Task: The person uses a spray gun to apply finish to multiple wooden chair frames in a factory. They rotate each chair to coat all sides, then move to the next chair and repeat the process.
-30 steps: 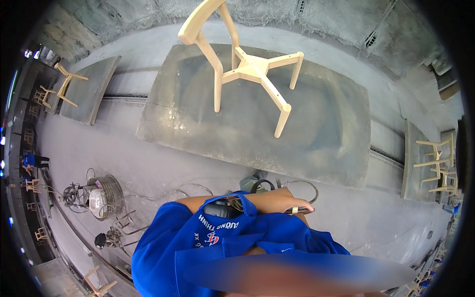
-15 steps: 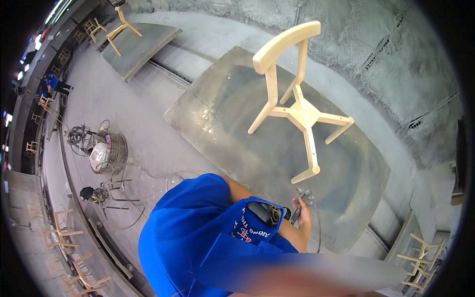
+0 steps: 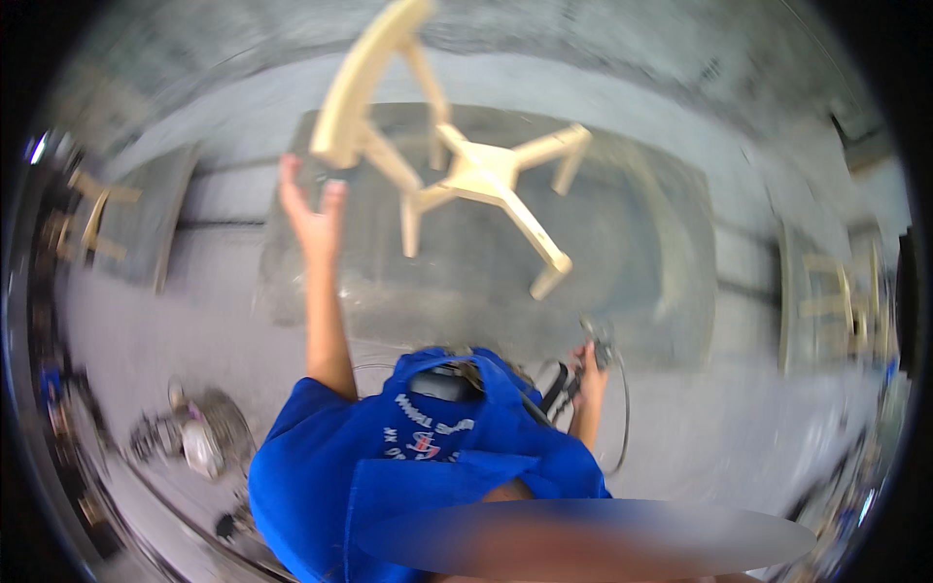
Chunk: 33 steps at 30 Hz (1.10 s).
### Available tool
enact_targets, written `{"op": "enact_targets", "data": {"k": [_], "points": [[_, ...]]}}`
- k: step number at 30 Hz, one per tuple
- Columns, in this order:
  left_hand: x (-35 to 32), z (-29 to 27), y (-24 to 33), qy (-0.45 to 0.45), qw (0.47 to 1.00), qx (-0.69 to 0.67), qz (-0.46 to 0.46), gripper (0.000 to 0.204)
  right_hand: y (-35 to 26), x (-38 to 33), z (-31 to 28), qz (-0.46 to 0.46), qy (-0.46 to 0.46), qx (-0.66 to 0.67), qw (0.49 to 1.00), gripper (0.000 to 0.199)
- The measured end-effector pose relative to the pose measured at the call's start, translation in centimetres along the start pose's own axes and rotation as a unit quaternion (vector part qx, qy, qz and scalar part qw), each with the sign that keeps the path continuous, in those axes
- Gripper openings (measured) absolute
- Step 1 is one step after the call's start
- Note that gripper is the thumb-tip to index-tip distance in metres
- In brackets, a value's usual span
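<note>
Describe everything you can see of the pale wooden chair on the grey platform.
The chair looks like bare, unpainted light wood. It has a curved backrest on two uprights, a small seat and splayed legs, one pointing toward the viewer. It seems to lie tipped over on the grey platform, though motion blur hides its exact pose. The left hand reaches up just below the backrest; whether it touches cannot be told. The right hand stays well clear.

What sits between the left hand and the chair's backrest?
Nothing: in the head view the left hand reaches up right beside the chair, its fingertips at the backrest's lower end, though blur hides whether they touch.
</note>
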<state>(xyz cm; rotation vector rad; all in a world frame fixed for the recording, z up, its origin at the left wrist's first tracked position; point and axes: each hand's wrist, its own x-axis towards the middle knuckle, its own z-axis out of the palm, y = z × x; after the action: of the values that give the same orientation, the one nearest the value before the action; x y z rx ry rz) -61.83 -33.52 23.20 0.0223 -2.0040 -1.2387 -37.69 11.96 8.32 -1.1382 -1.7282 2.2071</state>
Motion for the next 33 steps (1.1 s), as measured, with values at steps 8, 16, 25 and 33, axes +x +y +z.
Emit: {"op": "enact_targets", "data": {"k": [8,16,25,33], "points": [[5.9,9.7,-8.2,-0.113,0.928,-0.346,-0.08,0.104,2.6,1.2,-1.1,-0.014,0.029,0.131,0.991,0.094],[1.9,9.7,-7.7,-0.056,0.959,-0.274,-0.038,0.105,1.8,3.6,-0.5,0.01,0.162,0.062,0.985,0.079],[-0.1,3.8,-2.0,0.05,0.982,-0.145,-0.11,0.108,-8.9,14.4,9.1,-0.011,0.005,0.16,0.987,0.074],[3.4,4.1,-0.6,0.052,0.977,-0.111,-0.177,0.108,-9.9,24.7,11.1,0.012,-0.072,0.164,0.984,0.071]]}}
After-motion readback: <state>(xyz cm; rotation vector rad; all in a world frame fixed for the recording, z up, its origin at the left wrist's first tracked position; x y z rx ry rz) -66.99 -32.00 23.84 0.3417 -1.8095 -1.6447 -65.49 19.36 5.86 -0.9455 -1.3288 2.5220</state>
